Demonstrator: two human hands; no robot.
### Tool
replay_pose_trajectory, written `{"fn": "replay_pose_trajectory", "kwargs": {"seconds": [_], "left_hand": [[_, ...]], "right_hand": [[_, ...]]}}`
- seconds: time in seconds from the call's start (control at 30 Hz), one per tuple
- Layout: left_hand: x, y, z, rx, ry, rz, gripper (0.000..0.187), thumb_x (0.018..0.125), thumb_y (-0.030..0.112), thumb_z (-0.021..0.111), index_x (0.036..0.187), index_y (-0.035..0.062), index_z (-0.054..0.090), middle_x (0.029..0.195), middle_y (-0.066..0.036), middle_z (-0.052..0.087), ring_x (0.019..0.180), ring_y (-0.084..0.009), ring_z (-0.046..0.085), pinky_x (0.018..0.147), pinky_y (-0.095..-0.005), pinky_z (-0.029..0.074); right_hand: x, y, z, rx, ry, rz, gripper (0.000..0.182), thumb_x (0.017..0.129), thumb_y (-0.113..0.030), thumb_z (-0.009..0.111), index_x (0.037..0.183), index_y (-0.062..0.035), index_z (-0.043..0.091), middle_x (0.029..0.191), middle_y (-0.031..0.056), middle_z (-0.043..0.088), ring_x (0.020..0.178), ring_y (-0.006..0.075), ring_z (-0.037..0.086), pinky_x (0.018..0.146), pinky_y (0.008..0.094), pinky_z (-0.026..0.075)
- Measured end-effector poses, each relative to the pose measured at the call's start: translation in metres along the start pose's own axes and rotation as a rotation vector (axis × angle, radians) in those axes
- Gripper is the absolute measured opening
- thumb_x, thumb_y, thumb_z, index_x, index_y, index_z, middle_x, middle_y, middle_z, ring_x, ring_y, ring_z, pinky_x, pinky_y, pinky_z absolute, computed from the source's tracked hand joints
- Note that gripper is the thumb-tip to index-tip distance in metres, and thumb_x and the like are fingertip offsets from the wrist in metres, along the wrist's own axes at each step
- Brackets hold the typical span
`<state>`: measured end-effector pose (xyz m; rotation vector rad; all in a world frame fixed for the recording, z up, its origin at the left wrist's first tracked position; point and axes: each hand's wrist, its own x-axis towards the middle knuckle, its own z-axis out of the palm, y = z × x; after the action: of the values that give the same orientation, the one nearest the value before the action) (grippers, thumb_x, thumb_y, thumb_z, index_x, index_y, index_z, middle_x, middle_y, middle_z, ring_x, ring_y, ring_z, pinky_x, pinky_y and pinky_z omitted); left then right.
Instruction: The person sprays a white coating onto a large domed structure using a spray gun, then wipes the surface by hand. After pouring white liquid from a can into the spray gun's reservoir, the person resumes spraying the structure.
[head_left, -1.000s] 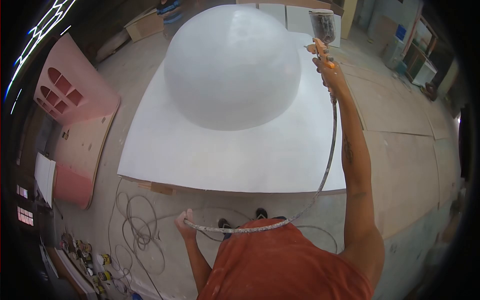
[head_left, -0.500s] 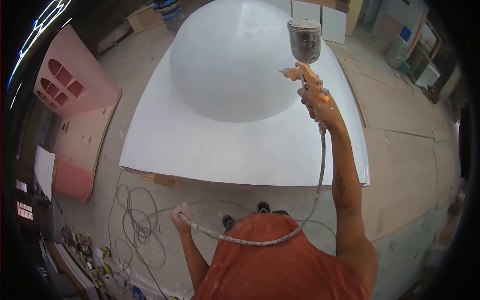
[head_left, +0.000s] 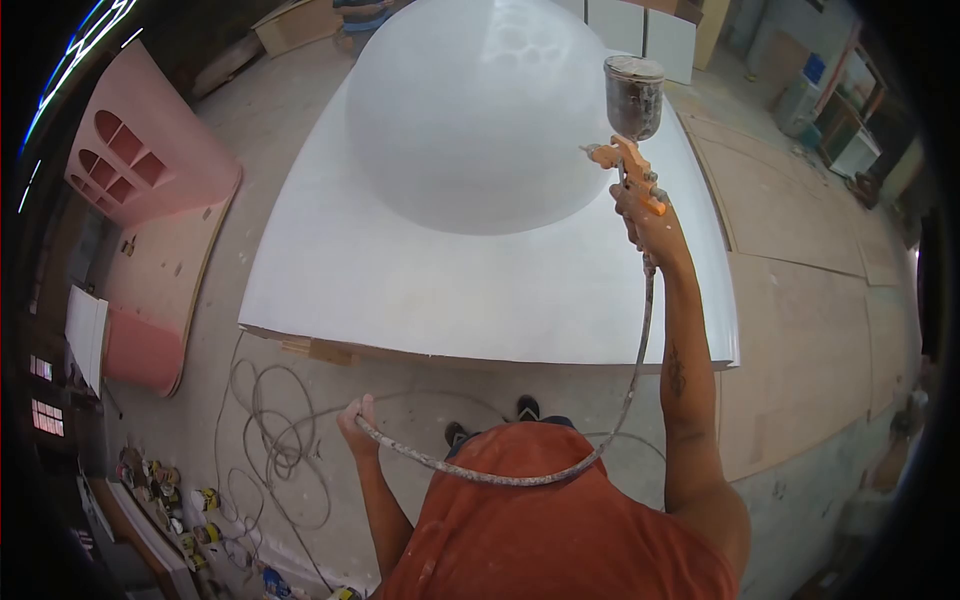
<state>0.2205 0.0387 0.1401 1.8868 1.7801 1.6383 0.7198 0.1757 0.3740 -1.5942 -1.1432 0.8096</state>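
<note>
My right hand (head_left: 645,222) is wrapped round the handle of an orange spray gun (head_left: 630,170), whose metal cup (head_left: 634,100) stands upright on top. The nozzle points left, beside a large white dome (head_left: 470,130) that rises from a white flat panel (head_left: 480,300). A paint-stained hose (head_left: 500,478) hangs from the gun's handle, curves in front of my orange shirt and runs up to my left hand (head_left: 357,424). The fingers of my left hand are closed on the hose, near the panel's front edge.
Coiled hose (head_left: 285,440) lies on the floor at left. Beyond it stands a pink arched shelf unit (head_left: 140,150). Paint cans (head_left: 205,502) are at the lower left. Brown boards (head_left: 800,340) cover the floor at right. Another person (head_left: 362,18) stands behind the dome.
The spray gun and my right hand have moved right and slightly down. My left hand, still on the hose, has shifted slightly left and up.
</note>
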Motion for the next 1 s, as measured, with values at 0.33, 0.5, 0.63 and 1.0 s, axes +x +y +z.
{"fn": "replay_pose_trajectory", "kwargs": {"seconds": [0.33, 0.5, 0.63, 1.0], "left_hand": [[-0.010, 0.036, 0.032, -0.023, -0.147, -0.190, 0.046, 0.095, 0.007, 0.068, 0.065, 0.0004, 0.034, 0.058, -0.011, 0.025, 0.054, -0.0203, 0.022, 0.051, -0.0411, 0.024], [-0.006, 0.044, 0.029, 0.006, -0.163, -0.180, 0.046, 0.095, 0.008, 0.068, 0.065, 0.0006, 0.033, 0.059, -0.008, 0.024, 0.056, -0.0162, 0.024, 0.051, -0.0401, 0.024], [-0.016, 0.031, 0.031, -0.008, -0.090, -0.159, 0.047, 0.095, 0.008, 0.067, 0.065, 0.0005, 0.032, 0.061, -0.008, 0.024, 0.057, -0.0144, 0.025, 0.050, -0.0387, 0.025], [0.010, 0.033, 0.011, -0.004, -0.157, -0.160, 0.044, 0.096, 0.006, 0.066, 0.067, -0.0001, 0.033, 0.061, -0.008, 0.024, 0.057, -0.0140, 0.024, 0.050, -0.0376, 0.024]], "right_hand": [[0.115, 0.029, -0.072, -0.088, 0.322, -0.100, 0.036, 0.093, -0.038, 0.070, 0.082, -0.0048, 0.062, 0.060, -0.0022, 0.048, 0.049, 0.0082, 0.039, 0.047, 0.0278, 0.032], [0.102, 0.030, -0.069, -0.095, 0.337, -0.091, 0.036, 0.093, -0.036, 0.070, 0.087, -0.0012, 0.065, 0.067, 0.0006, 0.054, 0.056, 0.0097, 0.042, 0.051, 0.0288, 0.035], [0.044, 0.029, -0.052, -0.020, 0.064, -0.012, 0.034, 0.093, -0.039, 0.071, 0.080, -0.0099, 0.058, 0.057, -0.0059, 0.044, 0.046, 0.0060, 0.035, 0.044, 0.0265, 0.029], [-0.032, 0.031, 0.005, 0.172, -0.343, -0.041, 0.027, 0.091, -0.033, 0.073, 0.083, -0.0138, 0.056, 0.061, -0.0066, 0.044, 0.046, 0.0038, 0.034, 0.041, 0.0234, 0.026]]}}
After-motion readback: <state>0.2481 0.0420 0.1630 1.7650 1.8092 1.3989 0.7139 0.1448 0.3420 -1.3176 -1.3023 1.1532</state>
